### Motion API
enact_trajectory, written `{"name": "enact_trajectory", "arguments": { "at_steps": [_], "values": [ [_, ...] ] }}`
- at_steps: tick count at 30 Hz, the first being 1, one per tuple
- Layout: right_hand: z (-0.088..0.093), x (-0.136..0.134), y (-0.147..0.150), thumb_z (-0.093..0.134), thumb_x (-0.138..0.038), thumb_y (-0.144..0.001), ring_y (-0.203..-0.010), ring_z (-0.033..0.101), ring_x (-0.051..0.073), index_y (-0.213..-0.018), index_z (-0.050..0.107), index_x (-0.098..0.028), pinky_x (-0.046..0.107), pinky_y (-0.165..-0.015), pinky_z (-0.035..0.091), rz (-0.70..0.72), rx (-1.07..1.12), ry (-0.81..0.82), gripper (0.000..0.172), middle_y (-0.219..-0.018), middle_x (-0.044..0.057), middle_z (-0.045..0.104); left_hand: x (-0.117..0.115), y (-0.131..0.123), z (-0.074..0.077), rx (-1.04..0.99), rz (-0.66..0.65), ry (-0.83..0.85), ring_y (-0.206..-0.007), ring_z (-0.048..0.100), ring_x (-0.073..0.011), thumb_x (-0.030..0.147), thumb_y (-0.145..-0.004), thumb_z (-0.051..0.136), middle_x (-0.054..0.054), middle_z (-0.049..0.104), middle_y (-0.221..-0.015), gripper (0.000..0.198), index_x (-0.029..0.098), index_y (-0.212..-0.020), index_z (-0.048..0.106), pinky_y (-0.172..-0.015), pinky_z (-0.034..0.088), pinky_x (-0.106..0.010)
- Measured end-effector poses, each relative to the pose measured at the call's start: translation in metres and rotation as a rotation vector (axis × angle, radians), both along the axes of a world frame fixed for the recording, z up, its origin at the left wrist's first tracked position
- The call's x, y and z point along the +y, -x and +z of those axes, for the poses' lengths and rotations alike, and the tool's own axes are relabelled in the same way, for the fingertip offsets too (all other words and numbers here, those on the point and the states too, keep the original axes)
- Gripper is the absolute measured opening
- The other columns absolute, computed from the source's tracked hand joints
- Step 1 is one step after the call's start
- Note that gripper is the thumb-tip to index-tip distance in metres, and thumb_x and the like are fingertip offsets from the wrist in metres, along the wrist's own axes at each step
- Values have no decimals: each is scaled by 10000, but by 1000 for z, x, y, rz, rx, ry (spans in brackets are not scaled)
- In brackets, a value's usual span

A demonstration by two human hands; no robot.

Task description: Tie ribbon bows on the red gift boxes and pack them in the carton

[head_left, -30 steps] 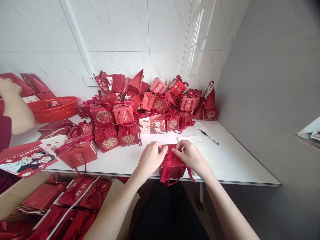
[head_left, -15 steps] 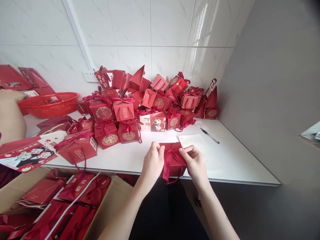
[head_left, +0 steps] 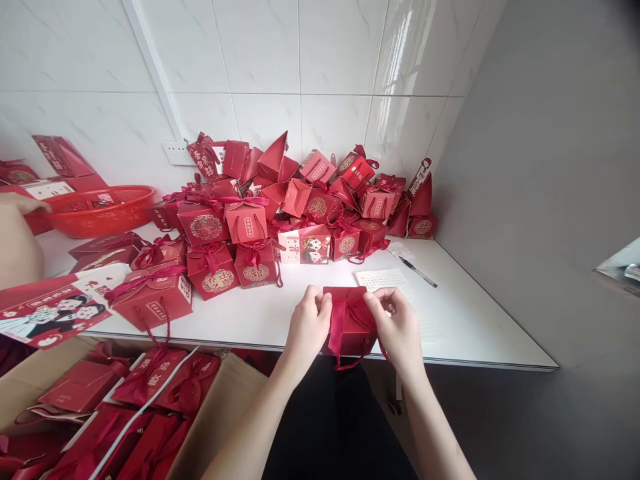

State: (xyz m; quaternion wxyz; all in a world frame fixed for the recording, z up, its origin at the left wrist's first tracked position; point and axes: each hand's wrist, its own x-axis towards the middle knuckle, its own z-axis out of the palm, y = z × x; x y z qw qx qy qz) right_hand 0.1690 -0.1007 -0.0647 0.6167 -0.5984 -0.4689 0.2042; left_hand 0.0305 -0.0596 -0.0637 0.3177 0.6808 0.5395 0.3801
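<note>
A small red gift box with a twisted cord handle sits at the table's front edge between my hands. A dark red satin ribbon lies over its top, one end hanging down the front. My left hand is closed, thumb and fingers pinching the ribbon at the box's left side. Opposite it, my right hand is also closed, pinching the ribbon near the box's top right. Part of the ribbon is hidden behind my fingers.
Many red gift boxes are heaped against the tiled wall. A notebook and a pen lie to the right. At left, another person's hand is by a red plastic basket. Below stands a carton of boxes.
My right hand has shifted slightly right, drawing the ribbon with it. My left hand stays almost in place. The other person's hand has moved slightly down, by the basket.
</note>
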Motion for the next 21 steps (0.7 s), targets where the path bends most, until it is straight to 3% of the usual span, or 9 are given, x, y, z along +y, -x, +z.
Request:
{"name": "enact_trajectory", "arguments": {
  "at_steps": [2, 6, 8, 11, 14, 17, 21],
  "values": [
    [7, -8, 6, 648, -487, -721, -866, 576, 233, -894, 594, -198, 404, -777, 474, -20, -358, -126, 342, -901, 76, 611, 0, 0, 0, -14, 7, -5, -527, 449, -124, 337, -839, 393, 55, 432, -567, 229, 220, -651, 332, -543, 336, -233],
    [6, -26, 17, 677, -411, -727, -1160, 479, 303, -1265, 444, -180, 530, -978, 360, 328, -937, -234, 629, -1225, 151, 537, -1, 2, 3, -11, -42, 4, -526, 461, -121, 328, -836, 404, 53, 469, -569, 219, 217, -653, 354, -521, 337, -224],
    [0, -31, 17, 621, -282, -794, -1170, 484, 295, -1336, 362, -155, 553, -1006, 327, 369, -1062, -228, 613, -1256, 164, 525, -1, 3, 4, 50, -53, -1, -512, 458, -123, 324, -842, 397, 53, 481, -563, 212, 218, -661, 364, -503, 327, -224],
    [-10, -34, 14, 478, -77, -852, -992, 598, 215, -1234, 484, -178, 495, -990, 374, 291, -1060, -309, 395, -1065, 105, 638, 0, 2, 4, 138, -12, -45, -504, 457, -126, 287, -838, 396, 50, 484, -564, 192, 220, -660, 366, -510, 325, -232],
    [-17, -33, 13, 465, -30, -847, -851, 635, 173, -1039, 597, -194, 445, -929, 440, 220, -978, -465, 285, -896, 55, 681, 2, -1, 2, 153, 29, -58, -503, 469, -130, 277, -831, 402, 45, 484, -562, 194, 221, -649, 367, -517, 333, -238],
    [-22, -33, 16, 509, -16, -822, -843, 644, 174, -1055, 598, -184, 413, -868, 492, 197, -902, -572, 301, -894, 60, 696, 3, -2, 0, 141, 63, -55, -512, 483, -135, 283, -828, 409, 41, 493, -565, 197, 221, -645, 370, -524, 336, -239],
    [-30, -37, 21, 535, 20, -790, -891, 651, 210, -1215, 532, -163, 389, -772, 541, 192, -848, -654, 462, -919, 93, 706, 3, -2, -1, 105, 73, -26, -541, 491, -141, 309, -830, 412, 41, 498, -584, 212, 224, -644, 357, -544, 338, -239]
  ]
}}
